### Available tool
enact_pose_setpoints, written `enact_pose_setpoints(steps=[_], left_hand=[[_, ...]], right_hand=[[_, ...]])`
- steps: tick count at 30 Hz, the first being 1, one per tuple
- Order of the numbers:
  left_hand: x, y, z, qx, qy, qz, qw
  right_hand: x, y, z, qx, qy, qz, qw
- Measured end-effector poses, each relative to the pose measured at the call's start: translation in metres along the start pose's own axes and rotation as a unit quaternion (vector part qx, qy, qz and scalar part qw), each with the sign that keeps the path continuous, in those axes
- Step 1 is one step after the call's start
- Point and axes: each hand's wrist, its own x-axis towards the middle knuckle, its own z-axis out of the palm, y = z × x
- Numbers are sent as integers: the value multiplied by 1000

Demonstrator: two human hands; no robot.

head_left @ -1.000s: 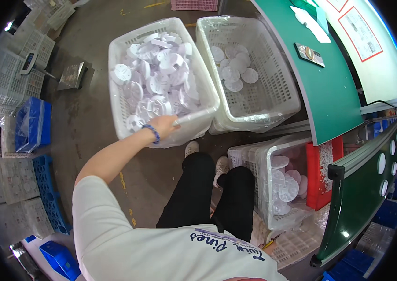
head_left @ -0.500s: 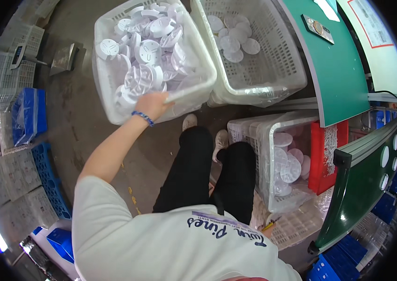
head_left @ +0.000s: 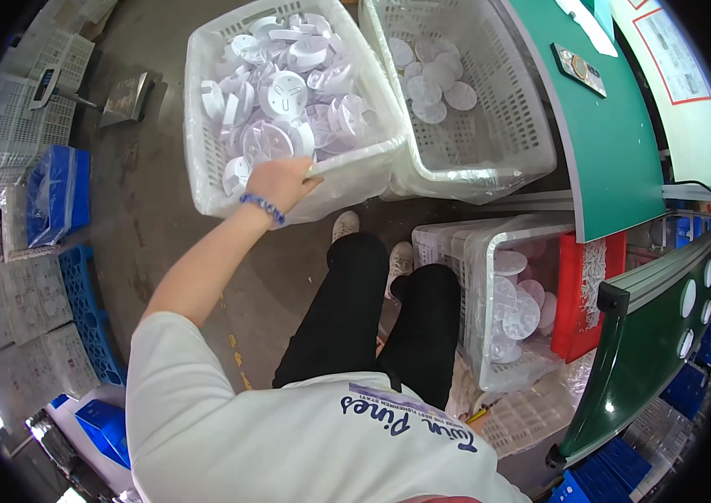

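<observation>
My left hand, with a blue beaded bracelet on the wrist, is closed over the near rim of a white plastic crate. Its fingers bend over the rim and the thumb sticks out to the right. A clear plastic liner covers the crate's wall. Inside lie many white round plastic housings, jumbled at all angles, some showing small holes and slots. My right hand is hidden from view.
A second lined crate with translucent discs adjoins on the right. A green table carries a phone. Nearer are another crate of discs, a red bin and a green board. A scale stands left.
The view has shifted slightly. The crate under my left hand has moved a little away relative to its neighbour, and some housings inside have settled into other angles. My hand stays on the rim.
</observation>
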Motion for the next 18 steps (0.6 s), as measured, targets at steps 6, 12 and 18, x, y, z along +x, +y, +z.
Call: enact_pose_setpoints(steps=[6,12,18], left_hand=[[-10,-21,28,1,-7,27,1000],[7,-52,-3,-195,29,36,980],[66,-194,-1,85,281,-242,925]], right_hand=[[6,33,16,5,17,-29,999],[4,39,12,-11,12,5,1000],[12,55,24,-9,13,-10,1000]])
